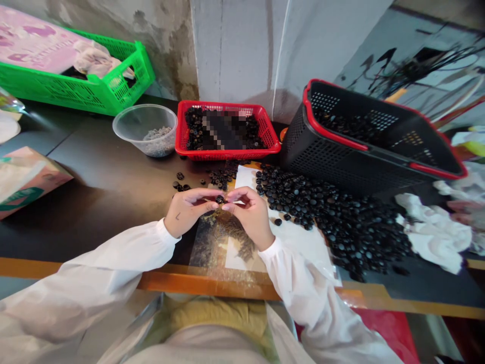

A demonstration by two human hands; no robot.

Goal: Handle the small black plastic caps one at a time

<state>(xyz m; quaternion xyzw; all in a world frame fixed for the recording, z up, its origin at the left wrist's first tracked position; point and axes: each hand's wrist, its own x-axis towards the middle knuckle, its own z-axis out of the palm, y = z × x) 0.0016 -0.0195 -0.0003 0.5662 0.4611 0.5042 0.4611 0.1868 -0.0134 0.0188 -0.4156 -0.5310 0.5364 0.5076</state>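
My left hand [188, 210] and my right hand [248, 212] meet over the middle of the dark table [102, 187]. Together their fingertips pinch a small black round cap [219, 199]. Below the hands lies a clear plastic sheet [217, 247] strewn with small dark bits. A big heap of the same black caps [333, 217] spreads to the right of my right hand, partly over a white sheet [299, 237]. A few loose caps [222, 177] lie just beyond my fingers.
A red basket [227, 149] of black caps stands behind the hands, beside a clear plastic bowl [146, 129] of small grey parts. A black basket with a red rim [364, 141] sits at right, a green crate [83, 91] at far left. White cloth [435, 232] lies at right.
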